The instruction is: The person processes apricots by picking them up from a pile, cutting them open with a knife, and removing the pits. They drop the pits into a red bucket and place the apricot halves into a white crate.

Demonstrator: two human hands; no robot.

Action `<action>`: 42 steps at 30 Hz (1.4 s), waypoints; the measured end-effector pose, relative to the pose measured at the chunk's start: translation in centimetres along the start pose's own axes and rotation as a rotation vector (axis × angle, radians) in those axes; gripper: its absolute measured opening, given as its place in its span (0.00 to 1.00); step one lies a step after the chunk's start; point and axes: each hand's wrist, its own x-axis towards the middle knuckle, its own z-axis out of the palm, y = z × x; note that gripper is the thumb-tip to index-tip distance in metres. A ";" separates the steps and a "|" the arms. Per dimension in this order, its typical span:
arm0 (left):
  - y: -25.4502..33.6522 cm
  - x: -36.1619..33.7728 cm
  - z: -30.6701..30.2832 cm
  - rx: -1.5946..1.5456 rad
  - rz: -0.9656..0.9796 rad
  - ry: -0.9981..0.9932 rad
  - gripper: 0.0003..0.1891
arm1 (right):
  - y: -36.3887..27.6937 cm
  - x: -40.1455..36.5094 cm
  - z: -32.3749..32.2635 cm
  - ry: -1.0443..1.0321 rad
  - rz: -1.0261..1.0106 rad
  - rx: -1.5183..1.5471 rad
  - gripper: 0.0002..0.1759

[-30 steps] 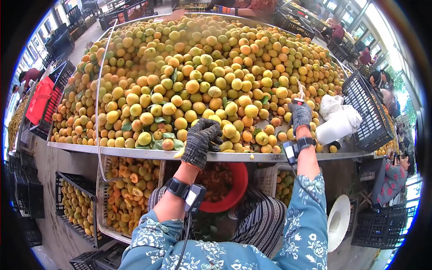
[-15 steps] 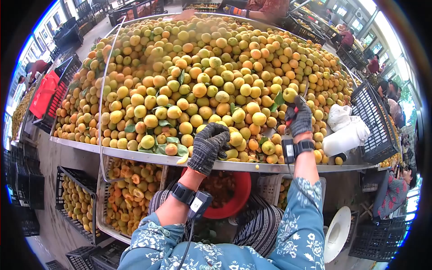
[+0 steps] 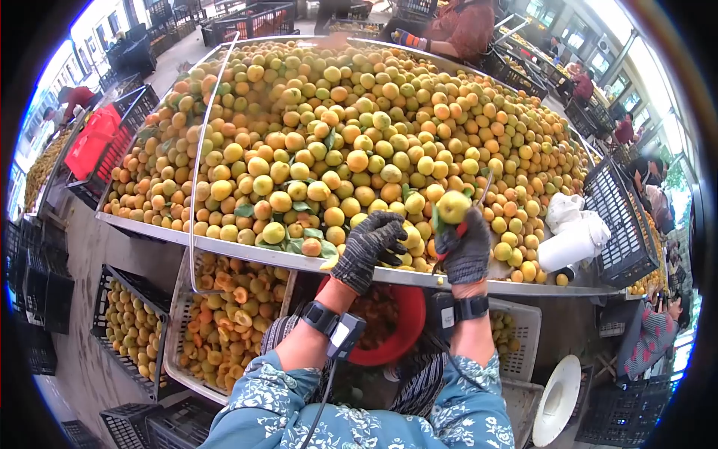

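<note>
A big heap of yellow and orange apricots [image 3: 351, 142] covers a metal table [image 3: 247, 254]. My right hand [image 3: 465, 254], in a dark knit glove, holds a yellow-green apricot [image 3: 453, 206] with a leaf just above the table's front edge. A red-handled small knife is in the same hand, and its thin blade [image 3: 485, 188] points up. My left hand [image 3: 368, 245], also gloved, rests on the fruit at the front edge with its fingers curled. Whether they enclose anything is hidden.
Under the table stand a red bowl [image 3: 407, 329] of cut fruit, a white crate [image 3: 224, 322] of halves and a black crate [image 3: 129, 329]. On the right lie a white bag [image 3: 572, 232] and a black crate [image 3: 615, 217]. Other people [image 3: 464, 22] work around the table.
My right hand lifted an apricot from the pile on the right and brought it left and nearer, close to my left hand. The left hand stayed at the table's edge.
</note>
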 end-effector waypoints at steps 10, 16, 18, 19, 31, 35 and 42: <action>-0.7 0.1 -0.3 0.013 -0.034 -0.051 0.18 | 0.0 -0.2 -0.7 0.207 -0.183 -0.722 0.23; -0.4 -0.4 -0.1 -0.031 0.005 0.022 0.16 | -1.8 0.7 -5.8 0.425 -0.293 -1.227 0.26; 0.0 0.1 -0.9 -0.009 0.134 0.094 0.15 | -2.6 0.4 -6.9 0.551 -0.312 -1.490 0.25; 0.1 0.5 -1.9 -0.110 0.142 0.131 0.13 | -2.9 -0.2 -7.2 0.539 -0.331 -1.472 0.23; 3.5 0.9 -8.8 -0.317 0.263 0.541 0.09 | -2.7 -0.7 -3.4 0.392 -0.282 -0.640 0.09; 3.9 1.2 -8.4 -0.203 0.258 0.602 0.08 | -0.9 0.7 -4.9 0.269 -0.167 -0.765 0.09; 3.4 4.2 -6.9 0.368 0.574 0.569 0.09 | 1.4 0.7 -3.4 0.168 -0.098 -0.898 0.10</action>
